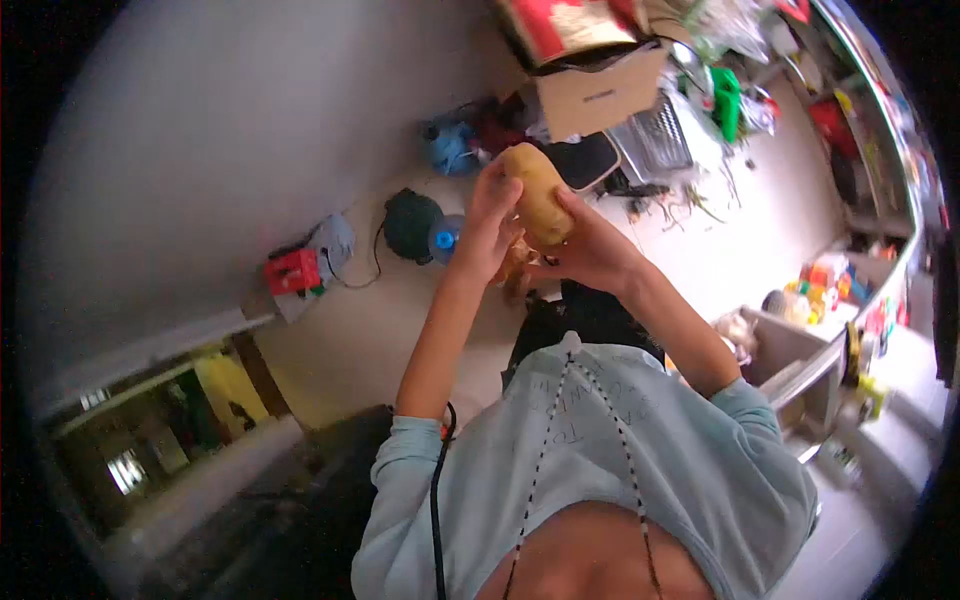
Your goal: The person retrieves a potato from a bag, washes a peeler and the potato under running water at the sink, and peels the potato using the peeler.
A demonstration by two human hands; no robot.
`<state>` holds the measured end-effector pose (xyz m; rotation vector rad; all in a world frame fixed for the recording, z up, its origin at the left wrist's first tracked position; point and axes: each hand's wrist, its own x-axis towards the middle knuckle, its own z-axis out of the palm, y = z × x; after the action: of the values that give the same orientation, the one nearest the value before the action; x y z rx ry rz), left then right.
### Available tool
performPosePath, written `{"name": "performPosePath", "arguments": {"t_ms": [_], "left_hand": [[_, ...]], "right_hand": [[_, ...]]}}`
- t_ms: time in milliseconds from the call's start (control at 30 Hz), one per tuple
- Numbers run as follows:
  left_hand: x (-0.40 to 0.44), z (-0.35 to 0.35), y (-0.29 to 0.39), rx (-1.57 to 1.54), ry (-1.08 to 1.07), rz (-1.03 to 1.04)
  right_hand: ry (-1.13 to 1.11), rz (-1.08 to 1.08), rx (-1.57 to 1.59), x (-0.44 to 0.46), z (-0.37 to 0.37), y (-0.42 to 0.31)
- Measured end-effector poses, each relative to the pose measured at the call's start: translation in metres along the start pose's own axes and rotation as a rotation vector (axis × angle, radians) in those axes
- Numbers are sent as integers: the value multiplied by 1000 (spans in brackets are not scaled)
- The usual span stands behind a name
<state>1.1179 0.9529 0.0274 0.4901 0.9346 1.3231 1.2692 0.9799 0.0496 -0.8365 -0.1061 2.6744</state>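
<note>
At the upper centre of the frame, a potato-like object (541,196) was held between the left hand (488,218) and the right hand (600,250), fingers partly curled, thumbs laid on it. It was judged firm, fairly weighty, hardly fragile, best gripped around its middle.

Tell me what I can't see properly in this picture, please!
In the head view:
Underside of the yellowish, oval, potato-like object: hidden by the object itself and the person's left hand and right hand.
Top of the shiny red-and-gold package: cut off by the upper edge.
Print on the brown cardboard box: too small.
Words on the pale blue cloth top: too faint, and broken up by folds.
</note>
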Motion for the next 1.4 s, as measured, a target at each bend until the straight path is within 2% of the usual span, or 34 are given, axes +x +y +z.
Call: {"name": "performPosePath", "arguments": {"t_ms": [67, 167, 300, 333, 433, 500, 567, 633, 667, 767, 833, 900, 967, 1033, 1167, 1267, 1367, 1400], "left_hand": [[4, 18, -4, -6, -107, -29], [9, 52, -22, 69, -269, -127], [27, 103, -55, 157, -357, -337], [27, 119, -66, 141, -366, -377], [29, 161, -107, 122, -428, -503], [45, 179, -142, 118, -457, -623], [61, 218, -179, 147, -521, -510], [80, 261, -206, 154, -511, -574], [90, 282, -218, 142, -507, -616], [116, 334, -246, 14, -476, -788], [144, 374, -263, -124, -494, -864], [163, 402, -271, -50, -317, -775], [193, 413, -278, -198, -296, -901], [221, 424, -280, -301, -249, -973], [268, 448, -277, -322, -117, -1012], [311, 457, -293, -218, 169, -943], [337, 472, -309, -249, 329, -891], [346, 482, -310, -288, 382, -960]], "right_hand": [[-6, -137, -5, -27, -9, -4], [245, -538, -203, -68, -31, 1], [578, -1023, -455, -108, -68, -4], [612, -1053, -342, -116, -78, -6], [1046, -1364, -885, -141, -116, -14], [1283, -1191, -1073, -169, -123, -23], [1423, -1123, -1199, -195, -139, -37], [1435, -1187, -1241, -218, -162, -57], [1365, -1149, -1274, -236, -174, -69], [1139, -1302, -1019, -289, -209, -116], [1192, -1321, -963, -332, -230, -143], [1365, -1307, -1022, -367, -262, -168], [1442, -1303, -1052, -408, -289, -189], [1612, -1278, -1090, -437, -322, -203], [1934, -1019, -1084, -481, -382, -220], [1923, -871, -1004, -505, -434, -231], [1927, -962, -876, -517, -444, -261], [2000, -850, -989, -523, -454, -270]]}}
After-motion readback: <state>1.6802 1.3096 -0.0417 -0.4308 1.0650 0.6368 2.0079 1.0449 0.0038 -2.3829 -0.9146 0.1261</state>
